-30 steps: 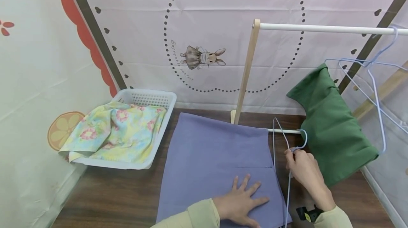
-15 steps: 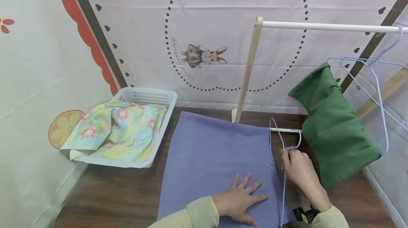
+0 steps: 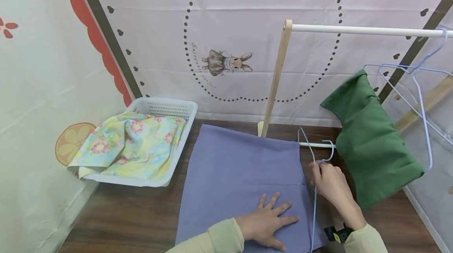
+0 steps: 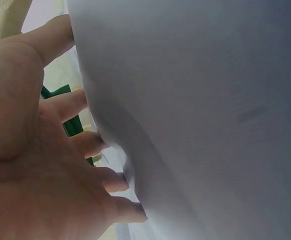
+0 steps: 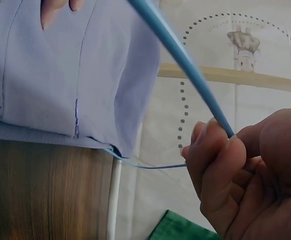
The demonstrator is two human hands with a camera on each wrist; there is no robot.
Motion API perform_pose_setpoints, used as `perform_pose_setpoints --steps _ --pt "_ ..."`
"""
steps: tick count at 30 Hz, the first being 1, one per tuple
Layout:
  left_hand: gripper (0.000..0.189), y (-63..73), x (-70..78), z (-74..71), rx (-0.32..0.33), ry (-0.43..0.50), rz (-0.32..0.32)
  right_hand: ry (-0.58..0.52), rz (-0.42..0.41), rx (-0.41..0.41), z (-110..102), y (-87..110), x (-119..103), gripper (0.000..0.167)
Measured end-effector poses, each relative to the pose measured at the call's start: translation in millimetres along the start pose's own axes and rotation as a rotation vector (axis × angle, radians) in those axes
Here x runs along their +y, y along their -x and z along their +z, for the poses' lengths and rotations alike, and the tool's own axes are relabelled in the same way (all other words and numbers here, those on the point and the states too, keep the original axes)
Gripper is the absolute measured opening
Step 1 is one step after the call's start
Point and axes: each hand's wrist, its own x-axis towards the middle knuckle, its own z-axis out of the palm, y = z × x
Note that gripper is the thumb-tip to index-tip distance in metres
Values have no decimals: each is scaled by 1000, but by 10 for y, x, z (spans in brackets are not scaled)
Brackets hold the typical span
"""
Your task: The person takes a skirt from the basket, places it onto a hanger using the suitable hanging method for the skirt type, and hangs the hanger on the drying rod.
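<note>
A purple cloth item (image 3: pixel 226 170), with a seam near its right side, lies spread on the brown wooden surface. My left hand (image 3: pixel 264 223) rests on it with fingers spread; in the left wrist view its fingertips touch the pale-looking fabric (image 4: pixel 195 110). Beside the cloth's right edge, my right hand (image 3: pixel 330 184) pinches a light blue clothes hanger (image 3: pixel 314 209) just below its hook. The right wrist view has the hanger bar (image 5: pixel 178 55) between thumb and fingers (image 5: pixel 218 160). One end of the hanger appears tucked at the cloth's edge, partly hidden.
A white basket (image 3: pixel 192 117) holding a floral cloth (image 3: pixel 141 143) stands at left. A wooden rack with a white rail (image 3: pixel 354 30) rises behind. From it hangs another blue hanger (image 3: pixel 421 103), with a green cloth (image 3: pixel 375 139) hanging near it at right.
My right hand has shifted slightly left and away from me with the hanger, bringing the hanger's lower part over the cloth's right edge. The left hand stays in place.
</note>
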Motion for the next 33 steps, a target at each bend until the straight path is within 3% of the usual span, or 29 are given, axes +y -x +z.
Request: perform_pose_setpoints --steps 7,18,26,33 --pt "82 6 -14 -4 -5 11 4 8 0 -48 1 118 -56 57" --pt "83 5 -20 16 14 11 0 -14 -27 25 22 -9 -9 58" --pt "84 0 -16 21 -4 -14 -17 -17 -17 -47 1 179 -29 59" --pt "84 -4 -21 17 -1 -21 -19 2 -68 -9 10 158 -27 56"
